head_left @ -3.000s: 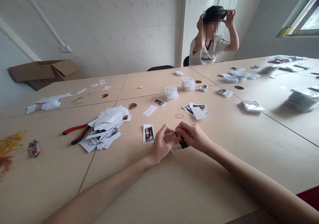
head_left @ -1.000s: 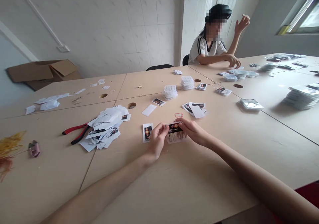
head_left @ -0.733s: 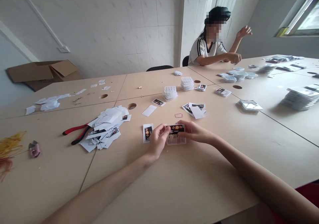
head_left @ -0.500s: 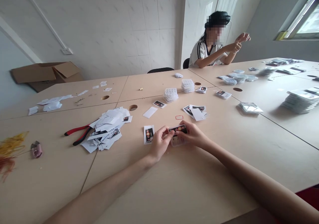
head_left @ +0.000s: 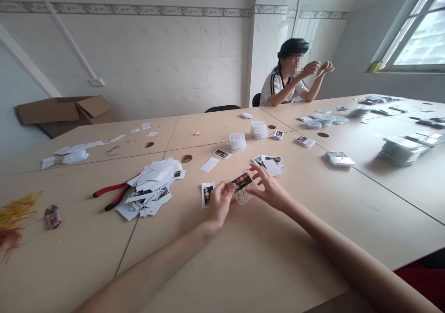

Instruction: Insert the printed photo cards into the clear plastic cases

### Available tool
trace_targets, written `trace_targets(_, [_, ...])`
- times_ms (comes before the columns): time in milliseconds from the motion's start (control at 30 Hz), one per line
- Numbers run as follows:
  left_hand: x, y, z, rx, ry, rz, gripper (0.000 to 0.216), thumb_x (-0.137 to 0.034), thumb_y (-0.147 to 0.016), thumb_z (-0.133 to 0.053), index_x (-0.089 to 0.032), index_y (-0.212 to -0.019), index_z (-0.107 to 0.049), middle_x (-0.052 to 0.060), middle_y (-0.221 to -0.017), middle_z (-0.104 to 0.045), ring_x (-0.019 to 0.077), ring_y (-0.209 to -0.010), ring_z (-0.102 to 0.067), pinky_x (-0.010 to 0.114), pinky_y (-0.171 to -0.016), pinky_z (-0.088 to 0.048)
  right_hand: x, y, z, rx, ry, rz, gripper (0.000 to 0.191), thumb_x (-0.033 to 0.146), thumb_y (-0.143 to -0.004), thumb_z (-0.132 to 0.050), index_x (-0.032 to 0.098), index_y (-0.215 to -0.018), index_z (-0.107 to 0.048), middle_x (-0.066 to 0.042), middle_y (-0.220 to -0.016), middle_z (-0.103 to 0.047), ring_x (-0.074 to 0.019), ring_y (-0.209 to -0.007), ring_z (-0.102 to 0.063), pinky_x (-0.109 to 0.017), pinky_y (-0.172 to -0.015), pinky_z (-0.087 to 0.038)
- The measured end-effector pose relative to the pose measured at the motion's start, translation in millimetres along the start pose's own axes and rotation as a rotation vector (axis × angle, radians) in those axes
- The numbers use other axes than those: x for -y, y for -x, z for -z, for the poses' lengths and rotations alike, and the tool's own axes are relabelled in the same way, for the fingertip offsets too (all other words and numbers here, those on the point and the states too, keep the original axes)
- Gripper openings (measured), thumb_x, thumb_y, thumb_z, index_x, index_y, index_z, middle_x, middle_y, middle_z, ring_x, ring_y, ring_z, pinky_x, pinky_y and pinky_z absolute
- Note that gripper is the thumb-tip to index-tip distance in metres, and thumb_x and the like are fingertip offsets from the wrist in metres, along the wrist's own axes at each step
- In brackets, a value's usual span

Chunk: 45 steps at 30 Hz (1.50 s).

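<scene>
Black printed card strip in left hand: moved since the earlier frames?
Yes. The black printed card strip now tilts, right end raised, and sits nearer the white-bordered photo card on the table.

Red-handled pliers (head_left: 110,189), yellow thread (head_left: 16,216), flattened cardboard box (head_left: 62,110)

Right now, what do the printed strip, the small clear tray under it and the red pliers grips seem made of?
The printed strip looks like thin card or coated paper: flat with a slight sheen. The small clear tray looks like moulded plastic, since the table shows through it. The red pliers grips look like plastic or rubber, too small to tell which.
</scene>
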<state>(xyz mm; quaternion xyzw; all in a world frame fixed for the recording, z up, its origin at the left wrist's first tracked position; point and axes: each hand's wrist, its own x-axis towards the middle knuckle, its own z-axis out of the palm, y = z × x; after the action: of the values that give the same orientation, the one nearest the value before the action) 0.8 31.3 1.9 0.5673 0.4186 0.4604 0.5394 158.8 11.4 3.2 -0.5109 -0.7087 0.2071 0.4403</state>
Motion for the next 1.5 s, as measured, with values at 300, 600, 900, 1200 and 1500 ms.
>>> trace_targets(300, [-2, 3, 1, 0.052, -0.048, -0.084, 0.025, -0.04, -0.07, -0.053, -0.015, -0.065, -0.055, 0.0, -0.068, -0.055, 0.0127, -0.066, -0.05, 0.021, -0.058, -0.042, 10, 16, -27, -0.058, 0.264, 0.028, 0.089, 0.037, -0.065, -0.059, 0.016, -0.133, -0.007, -0.018, -0.125, -0.029, -0.0279, -0.111, -0.037, -0.04, -0.083, -0.042])
trace_targets(600, [-3, 7, 1, 0.186, 0.071, 0.003, 0.034, -0.043, -0.078, -0.039, -0.017, -0.09, -0.058, 0.009, -0.101, -0.057, 0.019, -0.094, -0.052, 0.033, -0.079, -0.043, 8, -3, 28, -0.262, 0.319, 0.109, 0.08, 0.018, -0.062, -0.056, 0.016, -0.131, -0.014, -0.014, -0.111, -0.041, -0.0233, -0.095, -0.048, -0.039, -0.082, -0.042])
trace_targets(900, [-6, 8, 5, 0.251, -0.036, 0.02, 0.032, -0.038, -0.08, -0.034, -0.017, -0.082, -0.059, 0.01, -0.109, -0.055, 0.0198, -0.103, -0.048, 0.034, -0.084, -0.04, -149, 2, 189, -0.601, 0.897, -0.334, 0.059, 0.041, -0.074, -0.044, 0.006, -0.122, -0.04, -0.023, -0.127, -0.033, -0.0319, -0.111, -0.037, -0.036, -0.084, -0.034])
trace_targets(1200, [-8, 8, 4, 0.273, -0.078, 0.041, 0.033, -0.036, -0.082, -0.032, -0.016, -0.079, -0.058, 0.008, -0.104, -0.057, 0.0182, -0.102, -0.049, 0.031, -0.084, -0.04, -173, 15, 190, -0.368, 0.968, -0.638, 0.055, 0.051, -0.074, -0.037, 0.017, -0.117, -0.047, -0.022, -0.114, -0.043, -0.0359, -0.1, -0.042, -0.045, -0.072, -0.032])
trace_targets(1500, [-12, 11, 3, 0.27, -0.068, 0.084, 0.032, -0.033, -0.081, -0.032, -0.015, -0.075, -0.057, 0.008, -0.103, -0.057, 0.018, -0.097, -0.052, 0.032, -0.083, -0.041, -172, 21, 187, -0.435, 0.824, -0.672, 0.056, 0.052, -0.068, -0.047, 0.017, -0.112, -0.054, -0.028, -0.106, -0.045, -0.0361, -0.093, -0.049, -0.045, -0.063, -0.032])
